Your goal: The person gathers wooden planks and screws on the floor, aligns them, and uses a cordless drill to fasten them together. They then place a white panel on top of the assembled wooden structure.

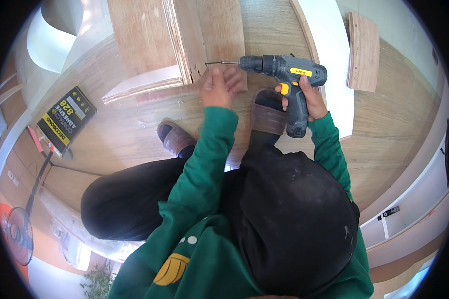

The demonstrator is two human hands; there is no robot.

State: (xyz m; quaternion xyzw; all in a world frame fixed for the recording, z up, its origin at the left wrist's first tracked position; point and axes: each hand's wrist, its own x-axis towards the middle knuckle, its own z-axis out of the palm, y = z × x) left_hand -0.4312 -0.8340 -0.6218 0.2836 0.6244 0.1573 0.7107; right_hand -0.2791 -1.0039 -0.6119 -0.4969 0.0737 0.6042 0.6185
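Observation:
My right hand (pixel 312 99) is wrapped round the grip of a grey and black cordless drill (pixel 284 70) with yellow parts, a finger near its trigger. The drill lies sideways, its long bit pointing left at the edge of a plywood panel (pixel 182 45). At the bit's tip is a thin dark screw (pixel 213 63), which meets the panel edge or nearly so. Just below the screw and bit, my left hand (pixel 220 88) is open, its fingers apart and slightly blurred. Nothing shows in that hand.
A dark and yellow adhesive can (pixel 67 119) stands on the floor at the left. White curved board (pixel 329 40) and a loose plywood strip (pixel 363 52) lie at the right. My sandalled feet are close below the panels. A fan (pixel 19 234) stands at lower left.

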